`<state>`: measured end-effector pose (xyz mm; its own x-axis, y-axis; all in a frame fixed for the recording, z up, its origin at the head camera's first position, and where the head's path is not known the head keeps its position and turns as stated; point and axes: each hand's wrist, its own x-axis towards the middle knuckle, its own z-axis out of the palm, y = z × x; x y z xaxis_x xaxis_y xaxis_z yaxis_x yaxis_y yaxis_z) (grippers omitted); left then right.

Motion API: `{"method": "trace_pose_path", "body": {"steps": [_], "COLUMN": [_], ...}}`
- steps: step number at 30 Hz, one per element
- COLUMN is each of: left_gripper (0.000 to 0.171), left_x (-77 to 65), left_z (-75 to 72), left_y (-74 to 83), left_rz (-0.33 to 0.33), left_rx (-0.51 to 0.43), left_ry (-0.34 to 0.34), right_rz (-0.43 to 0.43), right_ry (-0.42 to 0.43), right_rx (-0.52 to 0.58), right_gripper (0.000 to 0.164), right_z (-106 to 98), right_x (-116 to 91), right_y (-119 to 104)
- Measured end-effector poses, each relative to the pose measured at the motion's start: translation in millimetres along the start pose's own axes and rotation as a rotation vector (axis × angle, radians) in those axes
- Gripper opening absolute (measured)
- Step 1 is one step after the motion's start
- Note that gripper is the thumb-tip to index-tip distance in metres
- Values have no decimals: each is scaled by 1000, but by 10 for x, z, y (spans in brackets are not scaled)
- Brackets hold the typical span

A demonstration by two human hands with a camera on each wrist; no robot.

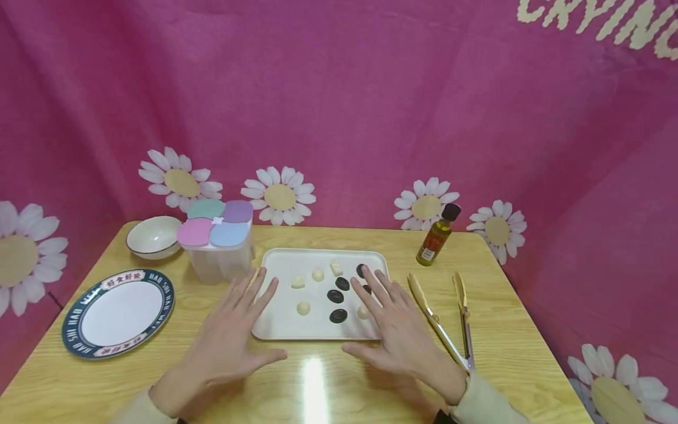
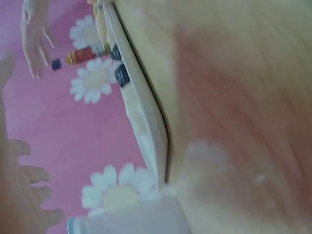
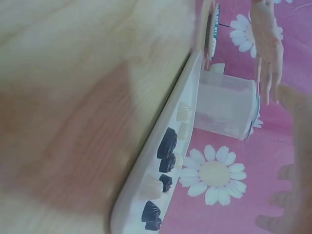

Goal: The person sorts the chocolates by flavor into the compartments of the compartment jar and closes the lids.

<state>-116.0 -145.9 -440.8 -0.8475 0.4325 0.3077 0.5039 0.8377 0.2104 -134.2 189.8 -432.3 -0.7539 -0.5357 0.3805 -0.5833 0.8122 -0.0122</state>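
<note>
Wooden table (image 1: 275, 388), tray (image 1: 320, 331), plate (image 1: 124, 315), bowl (image 1: 155, 237), container (image 1: 219, 262), bottle (image 1: 435, 238), tongs (image 1: 418, 292)

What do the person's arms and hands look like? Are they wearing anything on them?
The left hand and right hand are bare, with no gloves or rings that I can see. Plain cream sleeves cover the arms. Something black peeks out by each cuff, too little to tell what.

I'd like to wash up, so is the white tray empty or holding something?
Holding something: in the head view, dark pieces and pale pieces lie on the white tray, with bare surface between them.
</note>
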Motion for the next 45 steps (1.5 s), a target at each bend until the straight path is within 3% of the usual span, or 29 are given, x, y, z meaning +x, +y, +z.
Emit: {"method": "trace_pose_path", "body": {"steps": [8,11,16,25,31,38,40,44,45], "left_gripper": [106,98,95,89,88,46,46,78,79], "left_x": [-114,-110,-53,139,249,364,396,461,474], "left_z": [-244,-306,-369,-408,-436,-446,-444,-430,-426], "left_y": [-409,-567,-812,-1134,-1264,-1386,-1397,-1404,-1406], "left_rz": [74,94,119,174,132,149,153,157,156], "left_rx": [15,38,56,23,13,12,14,27,30], "left_ry": [195,226,249,395,397,421,436,467,470], "right_rz": [-145,-199,-253,-310,-328,-336,-332,-333,-335], "right_ry": [9,-16,-35,-24,21,71,63,42,40], "right_rx": [157,198,226,309,335,355,353,343,342], "right_gripper": [93,90,90,74,66,59,55,48,47], "right_z": [77,151,258,441,524,642,662,690,695], "right_x": [403,586,872,1427,1754,2063,2130,2249,2275], "right_y": [-107,-153,-235,-349,-433,-543,-574,-619,-627]}}
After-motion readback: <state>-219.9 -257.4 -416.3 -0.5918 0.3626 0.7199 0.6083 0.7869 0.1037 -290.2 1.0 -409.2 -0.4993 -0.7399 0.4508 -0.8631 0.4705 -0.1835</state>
